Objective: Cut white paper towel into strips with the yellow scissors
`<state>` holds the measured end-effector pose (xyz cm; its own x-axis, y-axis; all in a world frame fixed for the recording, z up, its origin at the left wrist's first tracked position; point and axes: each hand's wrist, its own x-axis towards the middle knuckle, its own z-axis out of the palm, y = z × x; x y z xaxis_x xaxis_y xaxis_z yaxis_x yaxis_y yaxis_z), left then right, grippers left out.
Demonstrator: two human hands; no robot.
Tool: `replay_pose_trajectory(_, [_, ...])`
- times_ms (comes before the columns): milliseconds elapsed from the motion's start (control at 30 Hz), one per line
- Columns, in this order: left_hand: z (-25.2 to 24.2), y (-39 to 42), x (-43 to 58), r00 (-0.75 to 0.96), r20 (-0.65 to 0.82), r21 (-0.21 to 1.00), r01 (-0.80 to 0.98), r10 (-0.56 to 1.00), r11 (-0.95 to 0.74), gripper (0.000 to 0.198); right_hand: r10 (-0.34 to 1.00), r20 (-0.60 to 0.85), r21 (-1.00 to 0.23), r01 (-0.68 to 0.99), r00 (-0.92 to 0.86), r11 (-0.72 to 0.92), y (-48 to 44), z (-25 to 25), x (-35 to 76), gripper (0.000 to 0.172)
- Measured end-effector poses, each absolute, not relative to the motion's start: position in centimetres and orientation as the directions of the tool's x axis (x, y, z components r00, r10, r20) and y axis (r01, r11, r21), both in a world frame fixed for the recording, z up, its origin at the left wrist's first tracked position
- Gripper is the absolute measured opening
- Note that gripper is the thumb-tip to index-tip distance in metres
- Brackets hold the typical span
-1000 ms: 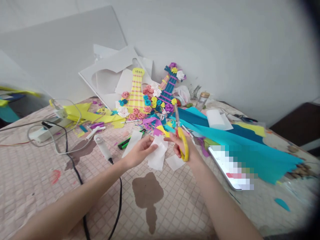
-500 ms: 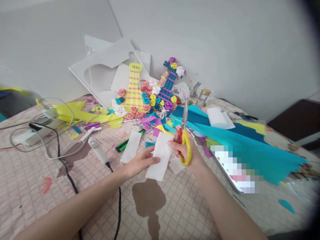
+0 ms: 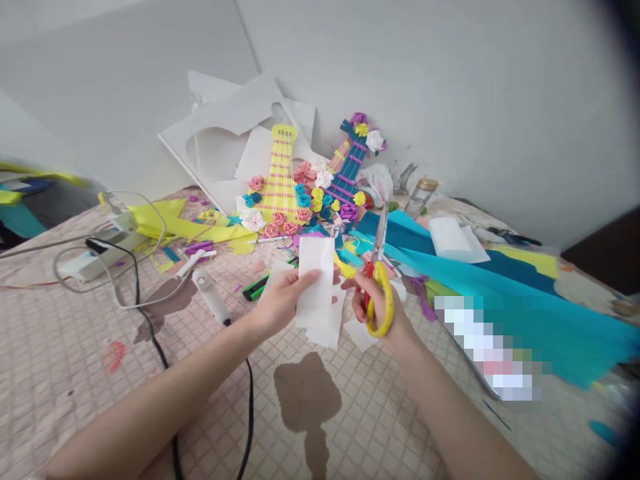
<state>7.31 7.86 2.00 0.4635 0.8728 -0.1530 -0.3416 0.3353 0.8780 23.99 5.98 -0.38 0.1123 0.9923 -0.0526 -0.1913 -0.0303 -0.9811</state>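
My left hand (image 3: 281,300) pinches a white paper strip (image 3: 317,257) upright, thumb on its front face. Behind and below it shows another white paper piece (image 3: 326,331); whether my fingers hold this too I cannot tell. In my right hand (image 3: 401,328) are scissors (image 3: 390,303) with yellow and red handles, their blades pointing up and away. The right fingertips are close to the strip's right edge. A small white paper scrap (image 3: 361,335) lies on the table under the right hand. Partly behind my left hand is one more white piece (image 3: 276,275).
Flower-trimmed yellow (image 3: 283,180) and blue (image 3: 350,170) paper guitars lean at the back. A white glue gun (image 3: 211,297) and its black cord lie left, near a power strip (image 3: 95,257). Turquoise paper (image 3: 500,293), a white roll (image 3: 450,239) and a blurred phone (image 3: 480,347) are right.
My left hand has raised a white strip upright in front of another piece. My right hand, still holding the scissors, has let go of the paper's edge. The view has shifted slightly left.
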Motion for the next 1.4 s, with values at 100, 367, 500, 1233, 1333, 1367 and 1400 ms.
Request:
replay_pose_trajectory(100, [4.0,9.1,7.4,0.367,-0.092,0.897,-0.373,0.925,0.237,0.029,0.999,-0.044,-0.97,-0.24,0.007,-0.041,5.6,-0.7,23.4,0.026])
replay_pose_trajectory(367, [5.3,10.3,7.5,0.151,0.017,0.929,-0.368,0.988,0.04,0.03,0.98,-0.058,-0.975,-0.202,-0.189,-0.097,4.7,-1.8,22.1,0.019])
replay_pose_trajectory(500, [5.1,10.3,7.3,0.106,0.052,0.962,-0.271,0.993,-0.021,0.025,0.967,-0.097,-0.983,-0.132,-0.235,-0.13,4.2,-1.7,21.6,0.015])
replay_pose_trajectory(1233, [5.8,10.2,7.3,0.097,-0.029,0.904,-0.421,0.995,0.068,0.025,0.961,-0.13,-0.991,0.051,-0.243,-0.122,2.9,-2.1,20.6,0.014])
replay_pose_trajectory(1333, [5.7,10.1,7.2,0.1,-0.035,0.909,-0.41,0.994,0.073,0.025,0.96,-0.13,-0.992,0.039,-0.249,-0.124,2.9,-2.0,20.5,0.014])
replay_pose_trajectory(1367, [5.7,10.1,7.2,0.101,-0.03,0.911,-0.408,0.994,0.069,0.025,0.959,-0.136,-0.991,0.036,-0.247,-0.132,2.9,-2.0,20.4,0.014])
replay_pose_trajectory(1400, [5.6,10.2,7.2,0.099,-0.024,0.913,-0.402,0.995,0.062,0.025,0.959,-0.141,-0.99,0.036,-0.244,-0.137,2.8,-1.9,20.4,0.015])
